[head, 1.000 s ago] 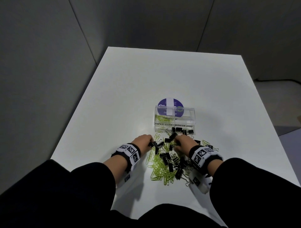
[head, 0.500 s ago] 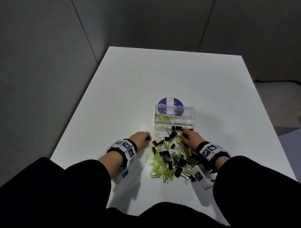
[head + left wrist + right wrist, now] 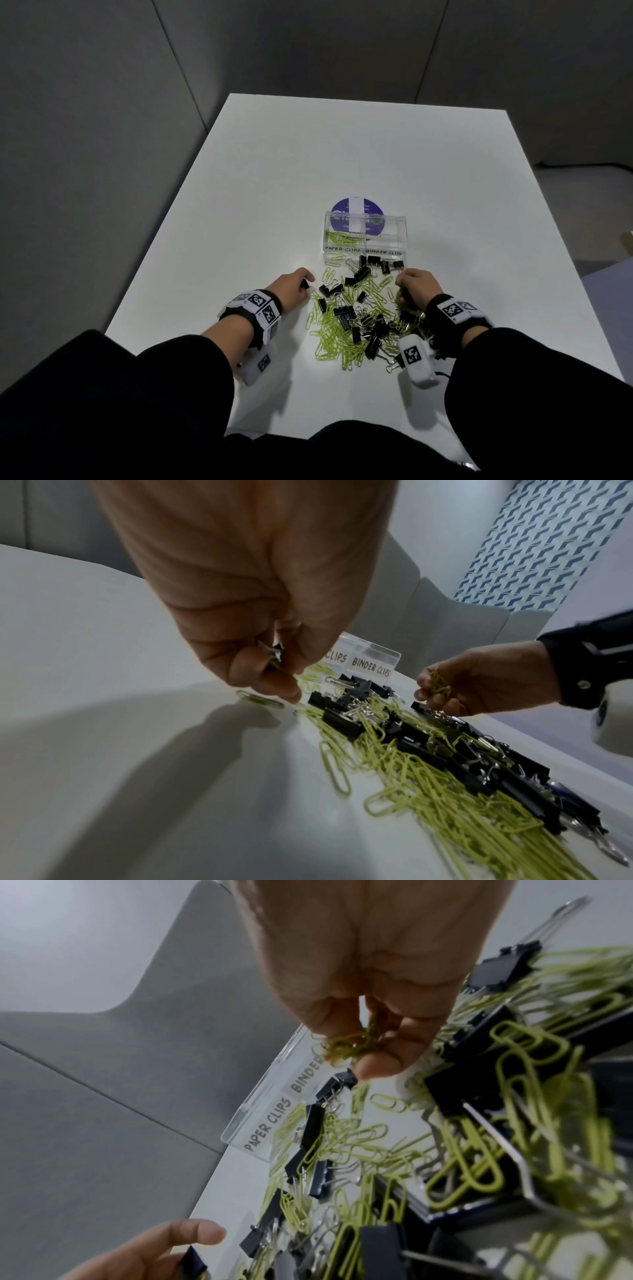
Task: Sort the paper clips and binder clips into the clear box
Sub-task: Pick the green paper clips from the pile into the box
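The left hand [image 3: 294, 286] pinches a black binder clip [image 3: 304, 284]; the right hand [image 3: 415, 287] grips yellow paper clips [image 3: 352, 1042], both just before the clear box [image 3: 365, 236], well inside the desk [image 3: 342, 154] edges.

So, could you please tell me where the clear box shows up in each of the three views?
Head: clear box sits mid-table, just beyond the clip pile.
Left wrist: upper middle, its "BINDER CLIPS" label showing past the left hand.
Right wrist: left of centre, tilted, reading "PAPER CLIPS".
Shared landmark: the handwritten labels on its front wall.

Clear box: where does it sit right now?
In the head view the clear box stands on the white table, right of centre, just beyond the clip pile, with a purple disc behind it.
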